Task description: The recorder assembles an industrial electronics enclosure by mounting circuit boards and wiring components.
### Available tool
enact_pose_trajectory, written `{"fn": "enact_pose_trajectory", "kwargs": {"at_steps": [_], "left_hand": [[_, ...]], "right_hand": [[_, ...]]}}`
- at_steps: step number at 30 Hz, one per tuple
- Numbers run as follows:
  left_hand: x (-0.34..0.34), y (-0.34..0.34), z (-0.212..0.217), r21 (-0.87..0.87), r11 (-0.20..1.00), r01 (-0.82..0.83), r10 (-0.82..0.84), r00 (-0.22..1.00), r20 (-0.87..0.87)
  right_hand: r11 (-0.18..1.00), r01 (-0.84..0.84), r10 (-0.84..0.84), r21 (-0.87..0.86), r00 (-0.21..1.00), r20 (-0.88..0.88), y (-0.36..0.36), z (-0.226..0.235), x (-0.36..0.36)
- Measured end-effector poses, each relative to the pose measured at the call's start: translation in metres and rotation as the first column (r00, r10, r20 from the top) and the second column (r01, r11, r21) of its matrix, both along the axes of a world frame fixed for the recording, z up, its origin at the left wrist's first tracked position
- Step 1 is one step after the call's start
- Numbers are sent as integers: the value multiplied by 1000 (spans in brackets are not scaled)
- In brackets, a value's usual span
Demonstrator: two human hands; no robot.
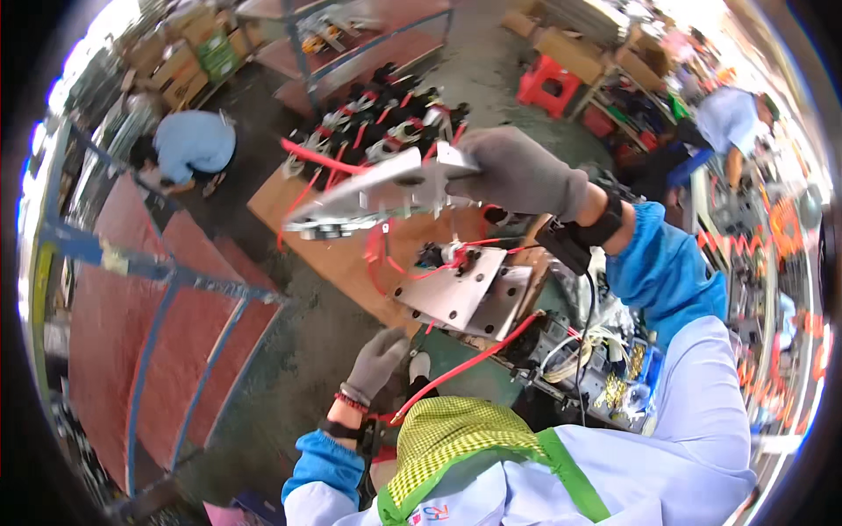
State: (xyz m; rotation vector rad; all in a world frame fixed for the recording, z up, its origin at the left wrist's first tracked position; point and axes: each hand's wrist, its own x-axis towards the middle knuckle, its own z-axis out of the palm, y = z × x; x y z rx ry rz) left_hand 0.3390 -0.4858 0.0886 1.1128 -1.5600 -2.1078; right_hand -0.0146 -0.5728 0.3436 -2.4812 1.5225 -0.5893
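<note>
In upper centre, the right hand (519,171) gripped a metal part (361,189); the left hand (375,365), lower, had unclear grip.

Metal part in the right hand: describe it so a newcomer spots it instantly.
Find the brown tabletop mid-picture, then the grey-gloved right hand above it. The long silver metal part extends left from that hand. Unlike the holed metal plates lying below, it is held up.

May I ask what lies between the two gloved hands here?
Between left hand and right hand, the head view shows holed metal plates, red wires and wooden tabletop.
</note>
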Motion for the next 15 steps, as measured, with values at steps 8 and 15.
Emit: {"fn": "enact_pose_trajectory", "kwargs": {"at_steps": [8,15], "left_hand": [[-161,26,70,-335,942,32,-178,892,-416],[-263,154,132,-818,551,-166,-316,866,-388]], "right_hand": [[858,397,-472,326,357,806,248,164,-15],[674,718,-348,174,101,932,556,167,-11]]}}
